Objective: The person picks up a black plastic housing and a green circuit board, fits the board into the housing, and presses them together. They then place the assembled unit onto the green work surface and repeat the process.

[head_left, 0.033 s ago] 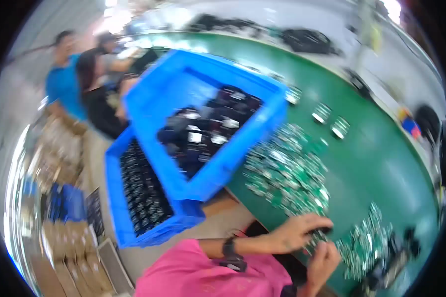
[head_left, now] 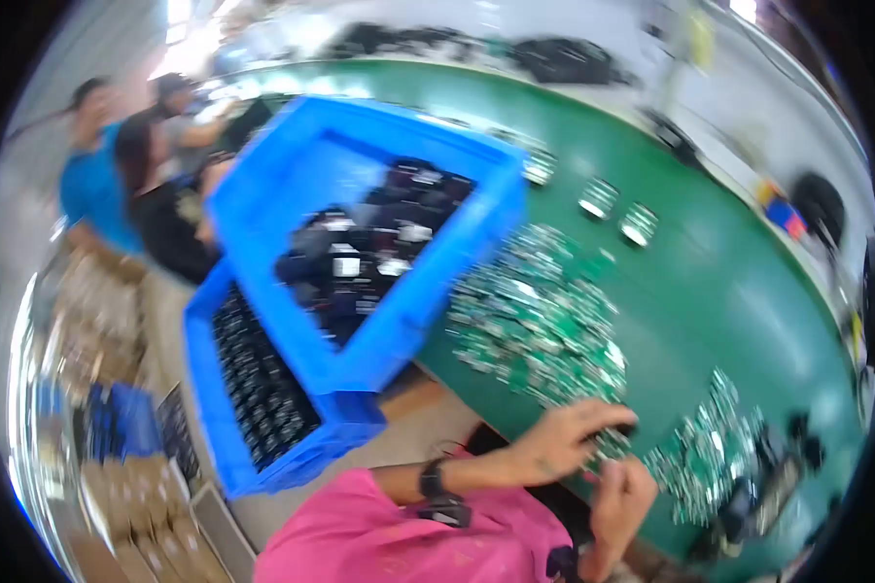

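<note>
Over the near edge of the table, my left hand (head_left: pixel 559 442) is closed around a small circuit board (head_left: pixel 611 447). A dark piece (head_left: pixel 628 428) shows by its fingertips; blur hides whether it is joined to the board. My right hand (head_left: pixel 622 503) is curled, thumb and fingers pressed together at the board's lower side. Just beyond my left hand spreads a large heap of green circuit boards (head_left: pixel 535 321). A smaller heap of boards (head_left: pixel 705 457) lies to the right of my hands.
A big blue crate (head_left: pixel 374 374) with black cases overlaps a lower blue crate (head_left: pixel 199 389) full of dark parts. Single boards (head_left: pixel 599 197) lie farther back on the green table (head_left: pixel 719 291). Dark tools (head_left: pixel 768 496) sit at right. Two or more people (head_left: pixel 107 185) are at far left.
The whole view has shifted, so the table, crates and heaps appear farther left and slightly higher. My hands keep the same hold on the board.
</note>
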A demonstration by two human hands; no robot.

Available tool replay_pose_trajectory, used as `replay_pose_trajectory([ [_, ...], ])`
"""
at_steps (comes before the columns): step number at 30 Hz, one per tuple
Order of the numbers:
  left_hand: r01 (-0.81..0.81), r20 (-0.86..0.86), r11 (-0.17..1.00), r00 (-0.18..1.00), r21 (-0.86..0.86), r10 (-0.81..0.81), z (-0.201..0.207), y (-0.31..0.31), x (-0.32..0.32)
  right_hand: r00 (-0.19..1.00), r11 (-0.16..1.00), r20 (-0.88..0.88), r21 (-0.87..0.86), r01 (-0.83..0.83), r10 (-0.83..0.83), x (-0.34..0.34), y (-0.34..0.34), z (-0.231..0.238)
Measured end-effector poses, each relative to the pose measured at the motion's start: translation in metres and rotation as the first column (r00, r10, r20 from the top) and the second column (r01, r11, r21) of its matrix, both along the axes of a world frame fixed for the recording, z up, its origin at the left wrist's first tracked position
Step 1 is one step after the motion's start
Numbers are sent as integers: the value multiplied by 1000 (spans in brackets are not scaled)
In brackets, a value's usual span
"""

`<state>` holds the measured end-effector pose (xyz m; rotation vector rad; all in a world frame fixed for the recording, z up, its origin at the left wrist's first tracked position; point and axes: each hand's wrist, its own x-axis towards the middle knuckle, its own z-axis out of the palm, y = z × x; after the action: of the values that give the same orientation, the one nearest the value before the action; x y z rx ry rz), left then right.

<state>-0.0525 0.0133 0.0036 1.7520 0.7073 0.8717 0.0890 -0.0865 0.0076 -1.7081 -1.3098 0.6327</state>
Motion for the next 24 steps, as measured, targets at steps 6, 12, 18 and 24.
replay_pose_trajectory([
  [6,9,40,992,999,-122,-4,-6,-4,2,999,997,-24,66,-28,29,-8,8,12],
  [12,270,70,835,960,-480,-270,3,-2,-2,995,993,-34,67,92,-90,-2,1,10],
  [18,239,82,883,971,-404,-226,-3,-8,1,981,994,170,60,87,-96,-3,-4,-1],
  [24,111,-48,892,988,-439,-147,7,-9,8,961,973,-159,-7,229,-227,-10,0,-2],
])
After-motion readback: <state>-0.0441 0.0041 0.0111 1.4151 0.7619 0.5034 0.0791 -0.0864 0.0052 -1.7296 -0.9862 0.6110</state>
